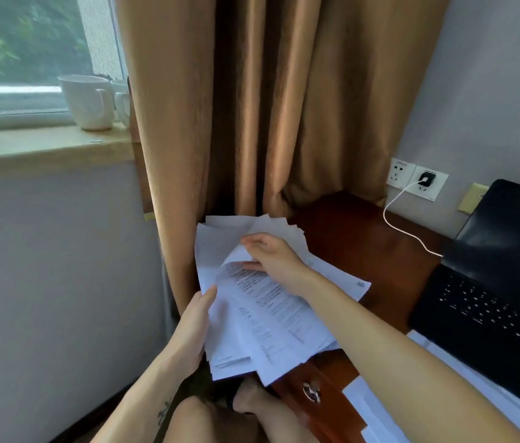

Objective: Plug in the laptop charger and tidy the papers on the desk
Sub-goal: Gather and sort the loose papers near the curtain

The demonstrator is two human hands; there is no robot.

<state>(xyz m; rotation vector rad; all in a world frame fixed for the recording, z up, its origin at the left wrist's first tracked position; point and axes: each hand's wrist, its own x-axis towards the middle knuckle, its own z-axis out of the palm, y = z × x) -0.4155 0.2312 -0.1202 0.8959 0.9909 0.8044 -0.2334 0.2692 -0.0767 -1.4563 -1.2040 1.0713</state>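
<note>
Left hand (193, 327) grips papers (262, 314) edge | right hand (273, 254) pinches top sheet (236, 254) | mug (87, 102) contents unseen

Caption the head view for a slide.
Left hand and right hand grip loose papers on the desk; charger plugged in, laptop open.

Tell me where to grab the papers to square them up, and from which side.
Take the papers by their long left edge, coming from the left. There they overhang the desk, so fingers can slip under; the left hand holds there now. The far ends are fanned, so avoid them.
</note>
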